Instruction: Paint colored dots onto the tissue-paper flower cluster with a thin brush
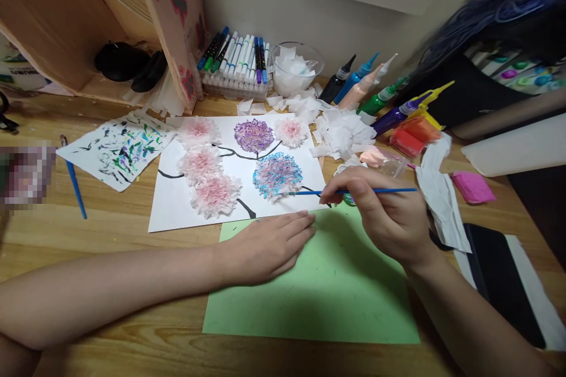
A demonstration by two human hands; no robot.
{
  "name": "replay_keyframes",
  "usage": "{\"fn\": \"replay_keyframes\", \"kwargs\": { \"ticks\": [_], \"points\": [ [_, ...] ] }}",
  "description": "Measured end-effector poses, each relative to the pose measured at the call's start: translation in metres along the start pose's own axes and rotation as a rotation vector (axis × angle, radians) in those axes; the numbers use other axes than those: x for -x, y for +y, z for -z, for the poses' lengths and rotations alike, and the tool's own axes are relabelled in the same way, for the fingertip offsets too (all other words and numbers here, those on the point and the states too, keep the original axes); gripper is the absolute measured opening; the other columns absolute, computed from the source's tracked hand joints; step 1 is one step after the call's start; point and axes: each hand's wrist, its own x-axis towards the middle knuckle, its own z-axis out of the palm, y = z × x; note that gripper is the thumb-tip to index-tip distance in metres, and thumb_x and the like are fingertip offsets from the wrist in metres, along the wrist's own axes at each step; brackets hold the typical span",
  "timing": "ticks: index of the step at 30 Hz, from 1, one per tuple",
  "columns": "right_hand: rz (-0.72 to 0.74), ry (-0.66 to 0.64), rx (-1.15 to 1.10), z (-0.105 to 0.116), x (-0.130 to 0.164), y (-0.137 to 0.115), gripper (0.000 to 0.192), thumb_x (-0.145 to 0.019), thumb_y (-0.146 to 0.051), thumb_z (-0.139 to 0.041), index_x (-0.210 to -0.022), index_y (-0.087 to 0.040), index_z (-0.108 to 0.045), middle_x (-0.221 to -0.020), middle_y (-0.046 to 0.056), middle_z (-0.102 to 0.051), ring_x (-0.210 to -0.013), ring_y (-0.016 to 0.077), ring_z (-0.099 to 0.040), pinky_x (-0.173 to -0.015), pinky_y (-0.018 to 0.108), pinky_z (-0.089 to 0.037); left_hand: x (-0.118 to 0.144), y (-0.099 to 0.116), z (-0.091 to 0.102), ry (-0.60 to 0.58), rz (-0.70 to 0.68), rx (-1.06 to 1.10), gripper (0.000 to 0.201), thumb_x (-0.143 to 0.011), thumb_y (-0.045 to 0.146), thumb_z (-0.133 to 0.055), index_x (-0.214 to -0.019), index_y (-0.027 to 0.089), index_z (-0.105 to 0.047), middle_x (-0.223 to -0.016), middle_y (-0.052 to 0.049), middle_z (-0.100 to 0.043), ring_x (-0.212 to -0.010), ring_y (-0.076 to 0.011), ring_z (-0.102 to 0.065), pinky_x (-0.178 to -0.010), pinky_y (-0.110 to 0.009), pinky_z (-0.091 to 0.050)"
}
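My right hand [384, 212] grips a thin blue paintbrush [389, 191], held level with its tip pointing left at the blue and pink tissue flower [277, 175]. That flower sits on a white sheet [177, 212] with several pink tissue flowers, a purple one [253, 135] and black painted branches. My left hand [269, 246] lies flat, palm down, fingers together, on the top edge of a green paper sheet [327, 300], just below the white sheet.
A paint-smeared scrap paper [117, 150] and a second blue brush [75, 185] lie at the left. Markers in a tray [236, 65], a glass bowl of tissue [297, 68], paint bottles [375, 91] and tissue scraps [340, 132] line the back. A black tablet [499, 283] lies at the right.
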Motion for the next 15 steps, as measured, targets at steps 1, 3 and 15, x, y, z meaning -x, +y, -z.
{"fn": "replay_keyframes", "kwargs": {
  "ticks": [1,3,15],
  "points": [
    [-0.005,0.011,-0.006,0.0003,-0.0002,0.0005,0.031,-0.099,-0.026,-0.039,-0.082,-0.021,-0.065,-0.07,0.001,-0.067,-0.066,0.0107,-0.063,-0.062,0.024,-0.048,0.0001,0.0,0.0002,-0.004,0.001,-0.002,0.037,-0.098,0.015,-0.036,-0.128,0.0,-0.053,-0.136,-0.022,-0.056,-0.126,-0.0298,-0.055,-0.105,-0.04,-0.047],
    [-0.015,0.011,-0.026,0.0006,-0.0002,0.0013,0.031,-0.099,-0.026,-0.039,-0.082,-0.02,-0.065,-0.071,0.0,-0.066,-0.066,0.0095,-0.062,-0.061,0.022,-0.048,0.0001,0.0,0.0003,-0.009,0.006,-0.003,0.037,-0.098,0.016,-0.036,-0.128,0.002,-0.053,-0.136,-0.021,-0.056,-0.126,-0.0289,-0.055,-0.105,-0.039,-0.047],
    [-0.022,0.059,-0.088,0.0037,0.0,-0.0025,0.032,-0.099,-0.028,-0.04,-0.082,-0.021,-0.067,-0.071,0.001,-0.066,-0.064,0.0117,-0.061,-0.058,0.026,-0.049,0.0004,0.0006,0.0017,-0.036,0.016,0.023,0.037,-0.098,0.014,-0.038,-0.129,0.001,-0.053,-0.138,-0.023,-0.054,-0.128,-0.0303,-0.053,-0.106,-0.042,-0.047]
  ]
}}
